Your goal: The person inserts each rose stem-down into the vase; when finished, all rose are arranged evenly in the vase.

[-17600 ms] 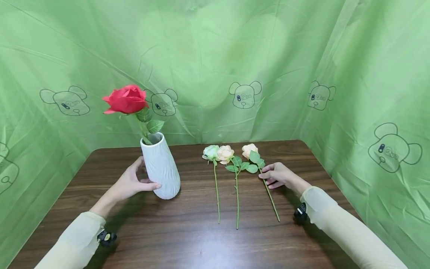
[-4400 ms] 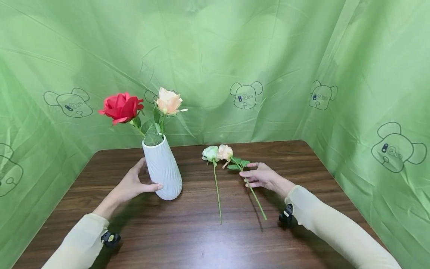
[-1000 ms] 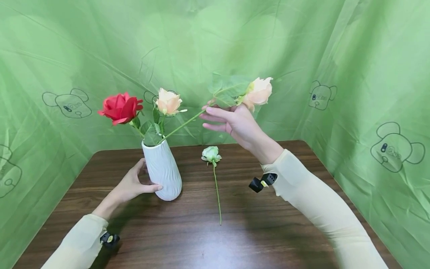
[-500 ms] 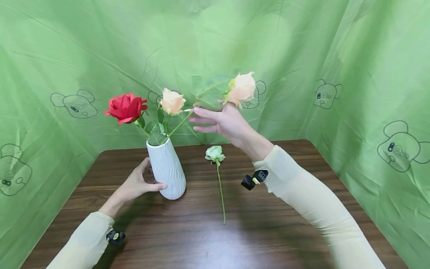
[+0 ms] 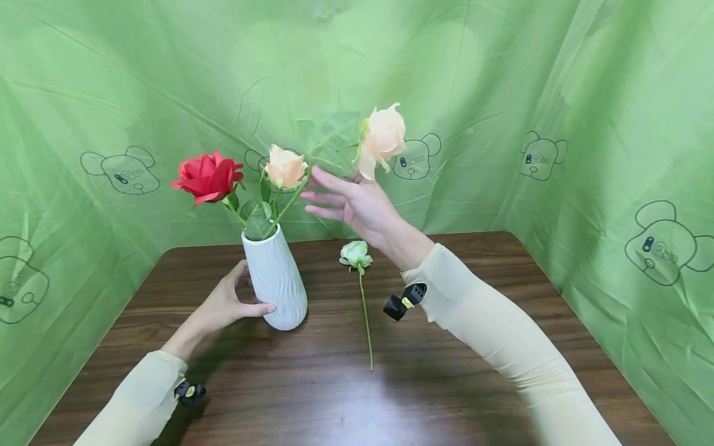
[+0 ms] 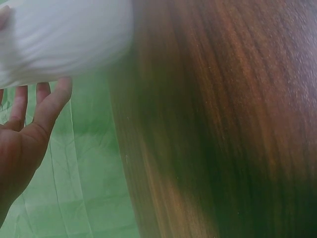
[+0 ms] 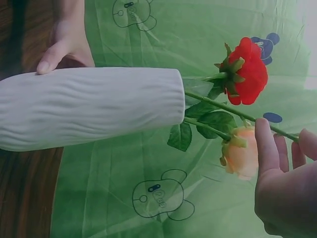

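Note:
My left hand (image 5: 230, 305) grips the white ribbed vase (image 5: 276, 285) low on its side, thumb across the front. In the vase stand a red rose (image 5: 207, 178), leaning left, and a peach rose (image 5: 286, 167). With thumb and fingers my right hand (image 5: 362, 207) pinches the stem of a second peach rose (image 5: 385, 135), whose lower end is inside the vase mouth. The right wrist view shows that stem (image 7: 223, 106) slanting out past the rim, between the two other flowers. The left wrist view has the vase (image 6: 64, 37) and my left hand (image 6: 29, 134).
A pale green rose (image 5: 356, 255) lies on the dark wooden table (image 5: 312, 396), right of the vase, its stem pointing toward me. Green curtains (image 5: 334, 62) with bear outlines enclose the table at the back and both sides.
Over the whole span, both peach roses have left the table. In the last second my right hand has moved left, and its rose stem has gone deeper and steeper into the vase.

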### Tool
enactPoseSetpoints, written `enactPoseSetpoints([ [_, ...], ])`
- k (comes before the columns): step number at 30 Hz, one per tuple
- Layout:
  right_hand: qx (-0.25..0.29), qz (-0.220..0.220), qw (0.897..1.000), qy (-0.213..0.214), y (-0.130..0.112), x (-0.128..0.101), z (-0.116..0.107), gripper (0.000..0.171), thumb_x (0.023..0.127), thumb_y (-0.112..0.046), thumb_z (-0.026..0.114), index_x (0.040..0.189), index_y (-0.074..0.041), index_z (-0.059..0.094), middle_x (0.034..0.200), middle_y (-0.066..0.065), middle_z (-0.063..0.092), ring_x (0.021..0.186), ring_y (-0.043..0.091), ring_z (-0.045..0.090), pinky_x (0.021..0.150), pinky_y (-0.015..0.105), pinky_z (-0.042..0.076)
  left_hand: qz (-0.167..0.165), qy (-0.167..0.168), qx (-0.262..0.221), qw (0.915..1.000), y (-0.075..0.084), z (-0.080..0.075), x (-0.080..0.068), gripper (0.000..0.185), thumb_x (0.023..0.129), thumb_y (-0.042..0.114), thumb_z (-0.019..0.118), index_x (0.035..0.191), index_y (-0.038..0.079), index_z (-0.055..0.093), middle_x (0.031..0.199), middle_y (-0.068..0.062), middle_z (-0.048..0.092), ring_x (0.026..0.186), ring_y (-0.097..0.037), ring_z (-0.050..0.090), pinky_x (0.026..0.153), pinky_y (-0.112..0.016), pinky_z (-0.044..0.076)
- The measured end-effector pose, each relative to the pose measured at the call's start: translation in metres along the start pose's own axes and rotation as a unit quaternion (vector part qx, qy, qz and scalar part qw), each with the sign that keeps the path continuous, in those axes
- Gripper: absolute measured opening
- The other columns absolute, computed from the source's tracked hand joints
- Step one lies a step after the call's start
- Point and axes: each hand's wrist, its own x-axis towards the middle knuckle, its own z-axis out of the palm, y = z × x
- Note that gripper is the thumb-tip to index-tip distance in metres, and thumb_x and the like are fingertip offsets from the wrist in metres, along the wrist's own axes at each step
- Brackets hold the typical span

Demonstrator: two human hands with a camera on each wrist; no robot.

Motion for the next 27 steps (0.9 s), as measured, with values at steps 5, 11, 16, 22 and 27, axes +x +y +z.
enactPoseSetpoints([
  [5, 0.016, 0.004, 1.0, 0.009, 0.006, 0.005, 0.001, 0.009, 0.099, -0.007, 0.067, 0.106, -0.004, 0.07, 0.109, 0.014, 0.069, 0.099, 0.032, 0.072, 0.09, 0.046, 0.059, 0.005, -0.001, -0.001, 1.0, -0.002, 0.0, 0.0, 0.084, 0.073, 0.019, 0.094, 0.141, 0.014, 0.045, 0.124, -0.008, 0.059, 0.112, -0.035, 0.056, 0.085, -0.044, 0.059],
  [11, 0.013, 0.008, 1.0, 0.015, 0.013, 0.011, 0.003, 0.005, 0.098, -0.005, 0.067, 0.103, -0.003, 0.069, 0.101, 0.01, 0.07, 0.093, 0.028, 0.072, 0.091, 0.047, 0.059, 0.0, 0.001, 0.013, 0.9999, -0.002, 0.0, 0.0, 0.085, 0.073, 0.023, 0.095, 0.141, 0.015, 0.045, 0.121, -0.005, 0.06, 0.111, -0.03, 0.057, 0.089, -0.046, 0.055],
  [16, 0.01, 0.003, 1.0, 0.009, 0.019, 0.016, 0.002, 0.019, 0.097, 0.001, 0.067, 0.113, -0.008, 0.063, 0.102, 0.01, 0.068, 0.104, 0.039, 0.068, 0.092, 0.052, 0.058, 0.002, 0.0, 0.006, 1.0, -0.001, 0.001, 0.0, 0.086, 0.073, 0.021, 0.094, 0.143, 0.015, 0.044, 0.124, -0.005, 0.059, 0.112, -0.032, 0.056, 0.088, -0.048, 0.056],
  [22, -0.01, 0.008, 1.0, 0.006, 0.025, 0.02, 0.004, 0.016, 0.096, 0.0, 0.069, 0.109, -0.008, 0.067, 0.104, 0.012, 0.068, 0.102, 0.038, 0.069, 0.088, 0.05, 0.06, 0.0, -0.001, 0.001, 1.0, -0.001, 0.002, 0.0, 0.086, 0.073, 0.021, 0.094, 0.142, 0.015, 0.044, 0.123, -0.006, 0.06, 0.113, -0.034, 0.056, 0.088, -0.046, 0.057],
  [27, -0.032, 0.022, 0.999, 0.007, 0.031, 0.023, 0.009, 0.015, 0.094, 0.0, 0.071, 0.109, -0.001, 0.069, 0.105, 0.015, 0.069, 0.087, 0.027, 0.071, 0.086, 0.048, 0.061, 0.002, 0.004, -0.002, 1.0, -0.002, 0.001, 0.0, 0.084, 0.073, 0.02, 0.094, 0.141, 0.015, 0.046, 0.122, -0.006, 0.06, 0.111, -0.032, 0.057, 0.088, -0.047, 0.057],
])
